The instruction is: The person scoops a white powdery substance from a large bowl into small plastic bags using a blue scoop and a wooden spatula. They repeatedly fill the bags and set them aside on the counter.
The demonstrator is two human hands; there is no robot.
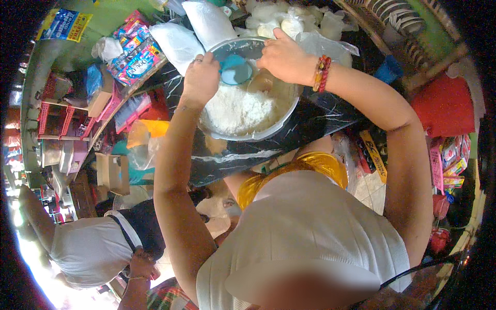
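Note:
A wide metal basin (285, 126) holds a heap of white powder or grated stuff (240, 108). My left hand (202, 75) is at the basin's left side, with its fingers curled at the near edge of a blue plastic cup (235, 69) that sits over the white heap. Across the basin's far right rim reaches my right hand (285, 58), its forefinger raised and the other fingers bent inward; whether they pinch something is hidden. Just below those fingers, a brownish, see-through patch in the basin is too blurred to name.
Filled white plastic bags (209, 23) stand behind the basin, beside knotted clear bags (292, 25). A black marble-patterned table (232, 157) bears the basin. Sachet packs (139, 66) lie on a shelf at left. Another person (93, 244) is at lower left. A red container (443, 106) stands right.

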